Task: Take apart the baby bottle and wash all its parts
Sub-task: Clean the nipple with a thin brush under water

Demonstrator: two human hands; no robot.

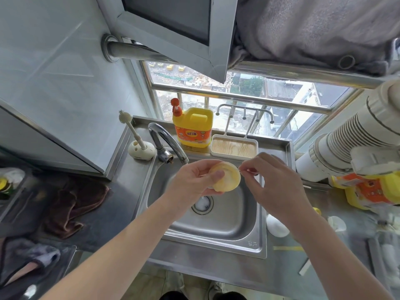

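Yellow-tinted translucent plastic, round and shallow: the round bottle part, probably the collar or cap of the baby bottle, though the view does not settle which.

- Left fingers: the thumb lies across the near face and the other fingers curl behind, so the left hand grips the part.
- Right fingers: thumb and forefinger are closed in a fine pinch on a thin piece at the part's right rim. It is too small to identify.
- Right hand: the other fingers are loosely curled.
- Position: the part is held in the air over the sink, above the drain and just in front of the faucet spout. No water stream is visible.
- Governing relation: the part lies directly left of the right fingertips, touching or nearly so. Its flat face is tilted up toward the camera, and the left hand is the nearer and the carrier.
- Judgement: whatever comes out should come away to the right.
- Surroundings: yellow detergent jug, bottle brush upright in its stand, wooden-based drying rack, white rounded item on the counter right of the sink, and brown cloth to the left.
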